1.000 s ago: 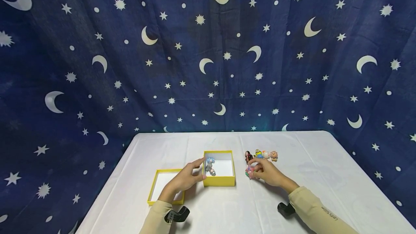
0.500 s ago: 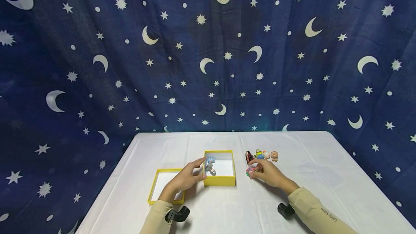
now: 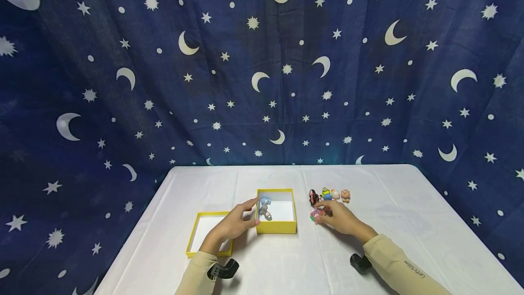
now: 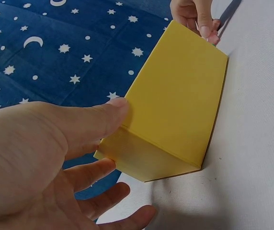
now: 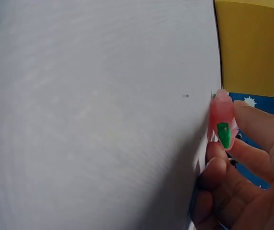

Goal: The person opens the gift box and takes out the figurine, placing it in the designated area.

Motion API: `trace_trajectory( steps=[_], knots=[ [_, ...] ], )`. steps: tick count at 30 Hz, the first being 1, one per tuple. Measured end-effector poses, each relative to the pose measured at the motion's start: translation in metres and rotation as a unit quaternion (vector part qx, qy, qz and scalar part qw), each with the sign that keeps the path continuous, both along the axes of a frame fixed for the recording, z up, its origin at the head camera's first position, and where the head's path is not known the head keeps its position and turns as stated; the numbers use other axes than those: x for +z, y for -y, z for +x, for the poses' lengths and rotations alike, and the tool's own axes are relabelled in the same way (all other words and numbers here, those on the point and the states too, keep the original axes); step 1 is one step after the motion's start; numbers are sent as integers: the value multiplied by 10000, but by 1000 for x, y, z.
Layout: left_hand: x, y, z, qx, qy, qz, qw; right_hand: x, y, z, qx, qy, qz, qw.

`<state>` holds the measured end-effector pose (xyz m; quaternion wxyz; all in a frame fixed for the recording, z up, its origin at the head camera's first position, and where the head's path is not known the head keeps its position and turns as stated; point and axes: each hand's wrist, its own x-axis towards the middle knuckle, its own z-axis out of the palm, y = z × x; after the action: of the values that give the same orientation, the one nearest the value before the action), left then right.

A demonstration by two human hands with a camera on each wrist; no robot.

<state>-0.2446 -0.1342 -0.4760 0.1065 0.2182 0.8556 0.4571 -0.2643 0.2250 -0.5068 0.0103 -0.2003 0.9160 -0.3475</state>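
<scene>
My left hand [image 3: 233, 226] holds the left side of an open yellow box [image 3: 276, 227], thumb at its near corner, index finger reaching toward the far one. In the left wrist view the thumb [image 4: 101, 120] touches the box's upper edge; the lower fingers spread loosely. Inside, against the left wall, lie a grey figurine [image 3: 264, 211] and a light blue one [image 3: 266, 200]. Right of the box, my right hand [image 3: 343, 218] pinches a pink toy figurine [image 3: 316, 216] at the tabletop. A green part of this figurine [image 5: 224, 134] shows in the right wrist view.
Just beyond my right hand stand several small figurines: a dark-haired one [image 3: 313, 197], a yellow-and-blue one [image 3: 326, 193], a white-and-orange one [image 3: 335, 194] and a tan one [image 3: 345, 195]. A yellow-rimmed lid [image 3: 196, 236] lies partly behind my left forearm on the white-covered table [image 3: 282, 267].
The pink figurine shifts and turns slightly in my right fingers at about the same spot. My left hand and the box keep their places.
</scene>
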Motion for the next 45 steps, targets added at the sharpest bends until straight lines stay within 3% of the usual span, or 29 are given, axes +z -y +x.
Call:
trace_trajectory(
  steps=[13, 20, 26, 31, 35, 45],
  knots=[
    [1, 1, -2, -14, -35, -1, 10000, 17, -3, 2, -47, 175, 352, 9992],
    [1, 1, -2, 7, -16, 9, 10000, 32, -4, 2, 133, 114, 25, 9998],
    [1, 1, -1, 37, -4, 0, 10000, 41, -1, 0, 181, -303, -69, 9994],
    [1, 0, -1, 19, -14, -16, 10000, 47, 5, -2, -46, -518, -17, 9986],
    [1, -1, -1, 25, 11, -6, 10000, 52, 13, -3, -138, -485, -104, 9987],
    [1, 0, 0, 26, 75, 36, 10000, 56, 34, -5, 237, -144, -613, 9977]
  ],
)
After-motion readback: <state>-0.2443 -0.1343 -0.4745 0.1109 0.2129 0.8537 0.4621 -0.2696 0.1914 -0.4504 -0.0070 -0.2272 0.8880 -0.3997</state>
